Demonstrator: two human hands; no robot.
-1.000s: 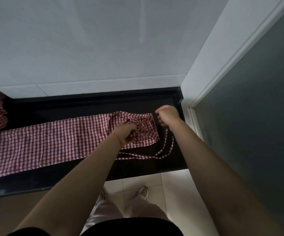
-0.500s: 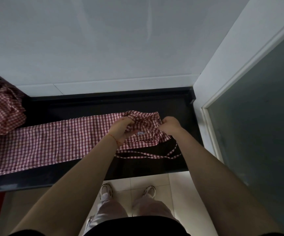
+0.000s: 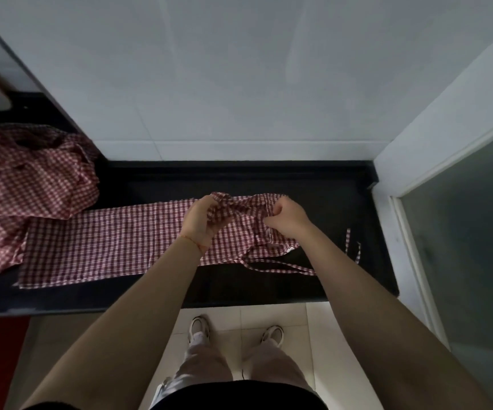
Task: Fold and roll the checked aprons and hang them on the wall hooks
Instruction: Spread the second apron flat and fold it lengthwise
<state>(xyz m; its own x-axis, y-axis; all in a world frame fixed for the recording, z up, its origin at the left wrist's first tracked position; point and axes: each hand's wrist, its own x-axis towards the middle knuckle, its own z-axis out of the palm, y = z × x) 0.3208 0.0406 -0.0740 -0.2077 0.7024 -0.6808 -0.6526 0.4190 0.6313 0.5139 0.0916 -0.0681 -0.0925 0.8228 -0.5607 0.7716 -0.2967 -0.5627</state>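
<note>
A red-and-white checked apron [image 3: 112, 244] lies folded into a long strip along a black counter [image 3: 268, 288]. Its right end is bunched and lifted a little. My left hand [image 3: 200, 223] grips that bunched end from the left. My right hand [image 3: 286, 218] pinches the same end from the right. The apron's thin ties [image 3: 280, 267] trail over the counter to the right, and part of them is hidden under my right forearm. No wall hooks are in view.
A crumpled heap of the same checked cloth [image 3: 26, 184] sits on the counter at the left. A white wall [image 3: 239, 84] rises behind the counter. A frosted glass door [image 3: 470, 247] stands at the right. My feet stand on pale floor tiles [image 3: 319, 327] below.
My right hand came down from beyond the apron's end and took hold of it. Both hands have gathered and raised the right end. The view has tilted, so more of the left heap shows.
</note>
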